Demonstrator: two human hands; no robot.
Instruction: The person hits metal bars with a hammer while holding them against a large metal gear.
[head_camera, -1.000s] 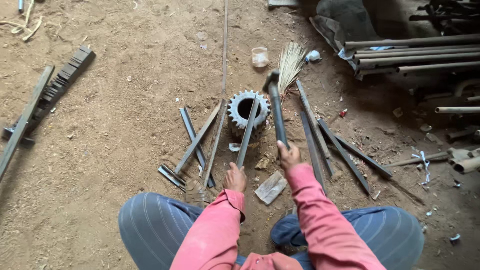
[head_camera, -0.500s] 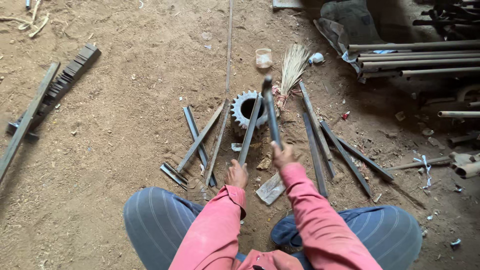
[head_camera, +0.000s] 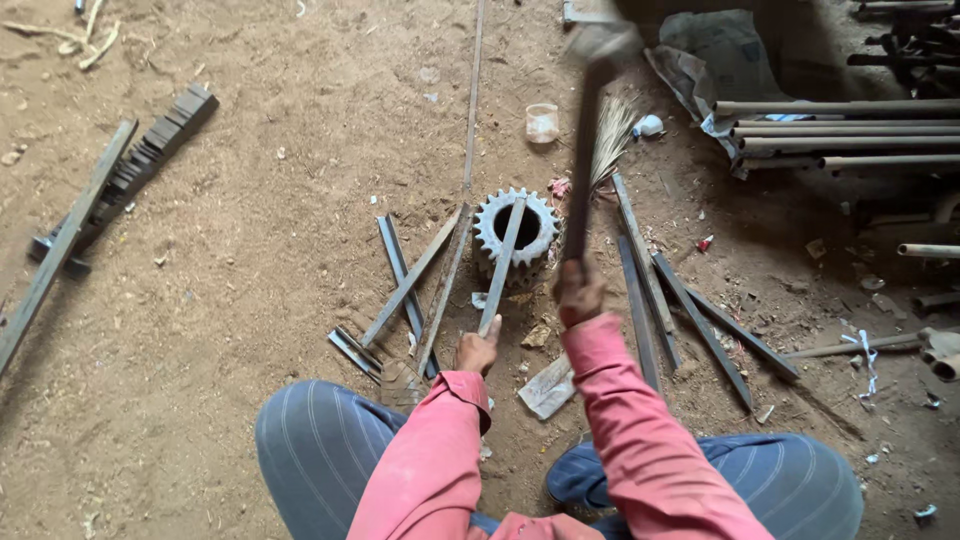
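I squat on a dirt floor. My left hand (head_camera: 477, 352) grips the near end of a flat steel strip (head_camera: 505, 258) whose far end rests across a toothed steel gear (head_camera: 516, 232) lying on the ground. My right hand (head_camera: 579, 291) is closed around the handle of a hammer (head_camera: 584, 150), which is raised up and blurred, its head (head_camera: 600, 42) high above the gear.
Several flat steel strips (head_camera: 412, 275) lie left of the gear and more strips (head_camera: 680, 300) lie right. A broom (head_camera: 612, 135) and plastic cup (head_camera: 541, 122) sit beyond. Pipes (head_camera: 840, 130) are stacked at right, a toothed rack bar (head_camera: 130, 170) at left.
My right hand has swung the hammer up from near the gear to a raised position. My left hand has stayed on the strip.
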